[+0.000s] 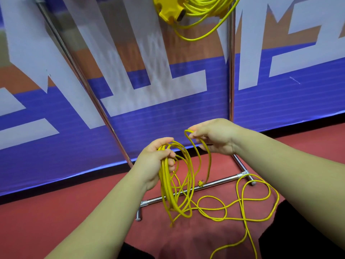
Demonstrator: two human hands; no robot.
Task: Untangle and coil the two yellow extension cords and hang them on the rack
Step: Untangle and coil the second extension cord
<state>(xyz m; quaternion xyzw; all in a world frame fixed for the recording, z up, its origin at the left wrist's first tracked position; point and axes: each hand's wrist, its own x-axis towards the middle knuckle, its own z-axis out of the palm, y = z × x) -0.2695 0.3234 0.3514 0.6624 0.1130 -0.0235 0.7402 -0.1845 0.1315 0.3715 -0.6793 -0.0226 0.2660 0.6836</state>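
Forearms, two, bare, reach forward from the bottom edge, with dark clothing beneath them at the lower right.

Left hand (pixel 155 161): fingers curled tight round the top of a bundle of hanging loops.

Right hand (pixel 214 137): thumb and fingertips pinch a single bend of the same cord. It is held just beside the left hand and slightly higher.

Yellow extension cord (pixel 175 193): partly coiled. Its loops hang from the left hand in front of the rack's base bar. One strand rises to the right hand, and a short tail with a small end piece dangles below that hand. The uncoiled remainder lies in loose curls on the red floor (pixel 56 221) to the right of the coil, reaching the rack's right foot and trailing off the bottom edge.

Second yellow cord (pixel 201 10): coiled and hanging high on the rack, with its yellow socket block (pixel 169 10) at the coil's left.

Rack (pixel 231 71): chrome tubing, two uprights, base bar on the floor.

Banner (pixel 280 100): blue, white and orange, behind the rack.
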